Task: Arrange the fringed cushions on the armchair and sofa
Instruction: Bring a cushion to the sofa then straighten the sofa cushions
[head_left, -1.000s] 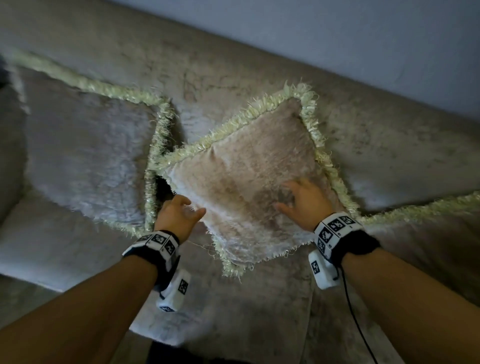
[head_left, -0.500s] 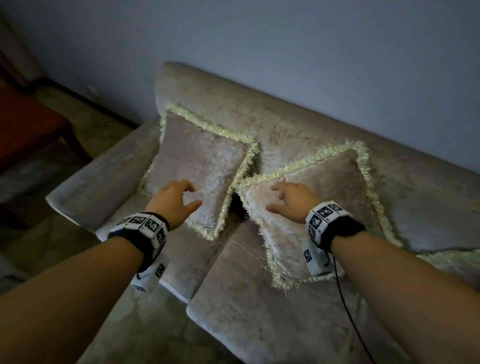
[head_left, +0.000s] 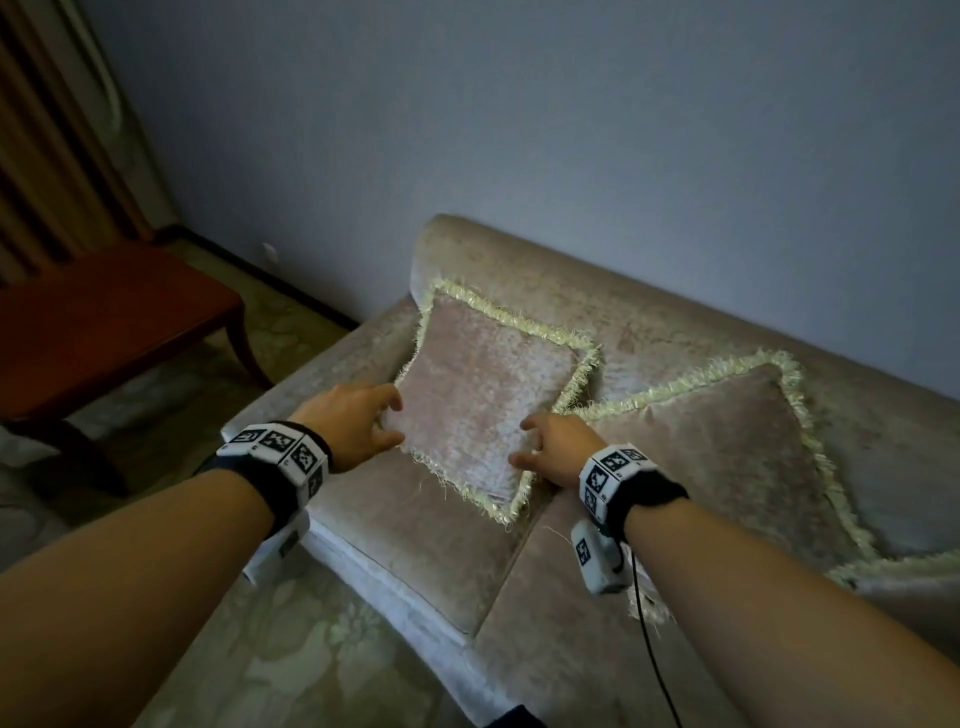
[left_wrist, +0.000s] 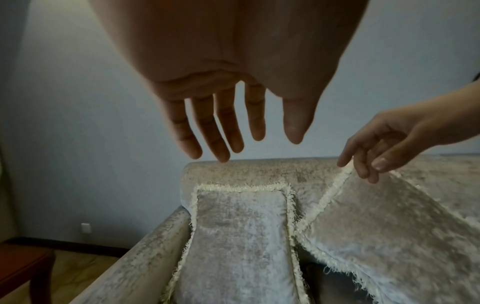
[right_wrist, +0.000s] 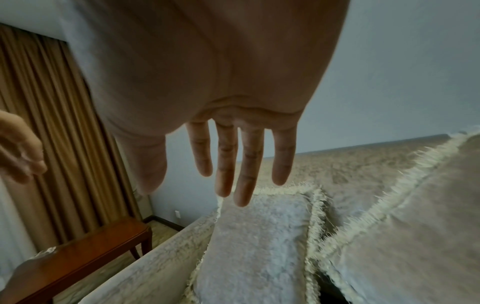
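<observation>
Cushions with pale fringe lean against the backrest of a beige velvet sofa (head_left: 649, 332) that stands along a grey-blue wall (head_left: 571, 130). The left cushion (head_left: 483, 395) sits at the sofa's end, tilted so one corner points down onto the seat; the right cushion (head_left: 727, 457) leans just beside it, their fringed edges touching or nearly so near the backrest. The fringe of a third cushion (head_left: 914, 566) shows at the right edge of the head view.

Both hands reach toward the left cushion from either side. The left hand (head_left: 353, 426) is at the cushion's left edge with its fingers spread and only gently bent; in the left wrist view those fingers (left_wrist: 221, 127) hang straight and apart with nothing in them. Whether the fingertips touch the fabric I cannot tell. The right hand (head_left: 556, 449) is at the cushion's lower right edge, fingers loosely extended; in the right wrist view its fingers (right_wrist: 226, 160) are straight, slightly parted and hold nothing.

Each wrist carries a black band with white marker blocks. A reddish wooden table (head_left: 104, 322) stands on the patterned floor to the sofa's left, and brown curtains (right_wrist: 52, 133) hang behind it
</observation>
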